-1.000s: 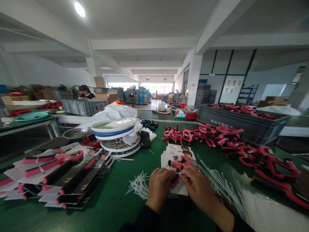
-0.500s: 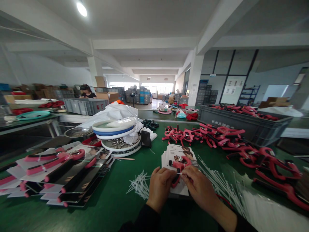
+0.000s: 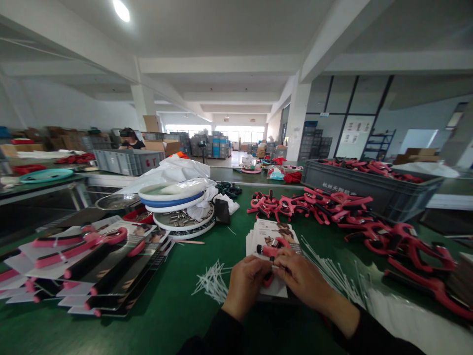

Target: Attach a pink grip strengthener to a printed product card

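Note:
A pink-and-black hand clipper (image 3: 278,245) lies on a stack of printed backing cards (image 3: 265,228) in front of me. My left hand (image 3: 248,281) is closed at the clipper's left side, fingertips pinching a thin white cable tie (image 3: 273,266). Meeting it from the right, my right hand (image 3: 301,276) is closed with thumb and fingers on the same tie. Most of the tie and the clipper's lower part are hidden by my fingers. Short white tie pieces (image 3: 212,282) lie to the left of my left hand, and long cable ties (image 3: 328,268) are spread to the right.
Carded clippers (image 3: 99,261) are piled on the left. Stacked round trays (image 3: 173,201) with metal parts stand behind. Loose pink clippers (image 3: 325,204) cover the right side, before a grey crate (image 3: 373,195). A clear bag (image 3: 410,315) lies near right; a person (image 3: 131,140) sits far left.
My right hand has shifted slightly left and up, closer to the left hand, covering more of the clipper and the tie. My left hand has barely moved; the view has shifted slightly.

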Motion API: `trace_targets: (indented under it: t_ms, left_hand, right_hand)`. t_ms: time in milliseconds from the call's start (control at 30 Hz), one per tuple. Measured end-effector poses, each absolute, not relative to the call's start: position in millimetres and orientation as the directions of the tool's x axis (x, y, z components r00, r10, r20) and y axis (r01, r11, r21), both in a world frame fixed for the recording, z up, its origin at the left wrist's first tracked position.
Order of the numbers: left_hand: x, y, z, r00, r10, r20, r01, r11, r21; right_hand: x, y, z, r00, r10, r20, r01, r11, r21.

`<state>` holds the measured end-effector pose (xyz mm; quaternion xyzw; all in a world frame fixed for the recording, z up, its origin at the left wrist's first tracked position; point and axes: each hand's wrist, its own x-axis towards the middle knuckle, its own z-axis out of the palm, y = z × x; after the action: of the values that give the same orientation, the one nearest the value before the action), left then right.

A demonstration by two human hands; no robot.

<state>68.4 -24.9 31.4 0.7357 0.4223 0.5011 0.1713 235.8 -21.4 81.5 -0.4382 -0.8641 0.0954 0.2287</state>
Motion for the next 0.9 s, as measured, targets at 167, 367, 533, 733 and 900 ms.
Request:
trace_targets:
  t_ms: [167, 367, 533, 733, 900]
  left_hand:
    - [67.8, -29.2, 36.9, 0.176, 0.8, 0.573, 0.362, -0.594, 0.719]
    - [73.2, -33.7, 40.8, 0.16, 0.805, 0.571, 0.418, -0.58, 0.7]
    - [78.9, -37.3, 43.7, 0.232, 0.77, 0.595, 0.506, -0.617, 0.602]
    - [83.4, -40.3, 47.7, 0.28, 0.742, 0.609, 0.635, -0.619, 0.462]
    - [84.1, -42.9, 50.3, 0.217, 0.815, 0.538, 0.727, -0.503, 0.468]
  right_hand:
    - [234.1, -22.3, 71.7, -0.437, 0.827, 0.354, 0.771, 0.547, -0.326]
    - [242.2, -29.0, 70.9, -0.464, 0.782, 0.416, 0.708, 0.61, -0.356]
    - [249.5, -38.3, 75.1, -0.54, 0.704, 0.46, 0.734, 0.662, -0.151]
    - [244.1, -43.5, 83.9, -0.469, 0.789, 0.397, 0.818, 0.558, -0.144]
    - [245.0, -45.2, 68.8, -0.331, 0.859, 0.391, 0.863, 0.443, -0.242]
